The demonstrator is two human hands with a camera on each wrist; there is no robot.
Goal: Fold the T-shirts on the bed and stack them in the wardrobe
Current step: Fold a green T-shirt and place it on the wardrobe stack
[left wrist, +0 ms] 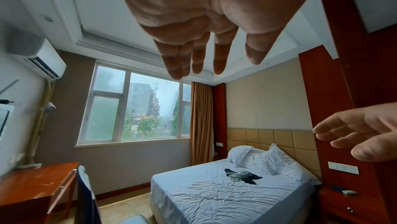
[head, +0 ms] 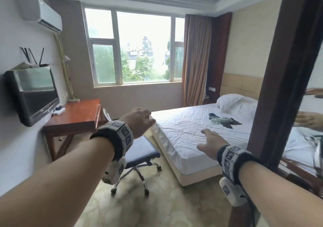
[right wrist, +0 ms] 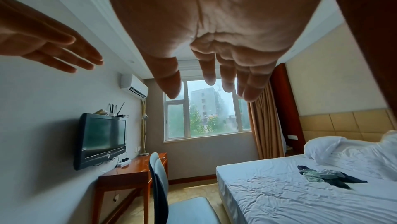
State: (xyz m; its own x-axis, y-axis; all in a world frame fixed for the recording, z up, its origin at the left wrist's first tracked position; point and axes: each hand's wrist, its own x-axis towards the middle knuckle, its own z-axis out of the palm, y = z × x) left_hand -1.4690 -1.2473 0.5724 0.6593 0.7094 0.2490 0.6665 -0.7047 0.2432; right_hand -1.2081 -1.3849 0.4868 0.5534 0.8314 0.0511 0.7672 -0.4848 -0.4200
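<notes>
Both hands are raised in mid-air, holding nothing: left hand [head: 139, 120] with fingers relaxed and loosely spread, right hand [head: 210, 143] likewise, each grip empty. T-shirts [head: 222, 121] lie in one crumpled dark-and-pale heap on the bed [head: 183, 139], well beyond both grips, ahead of the right one and nearer the pillows [head: 230, 102] than the bed's foot. Left-wrist view shows a bedside cabinet [left wrist: 343, 205] and wall switch panel [left wrist: 342, 167] that the head view hides behind a dark wooden frame [head: 286, 79] standing to the right of the right grip. Below the left grip: a wheeled chair [head: 139, 152], a wooden tabletop [head: 76, 113], a wall television [head: 35, 93].
</notes>
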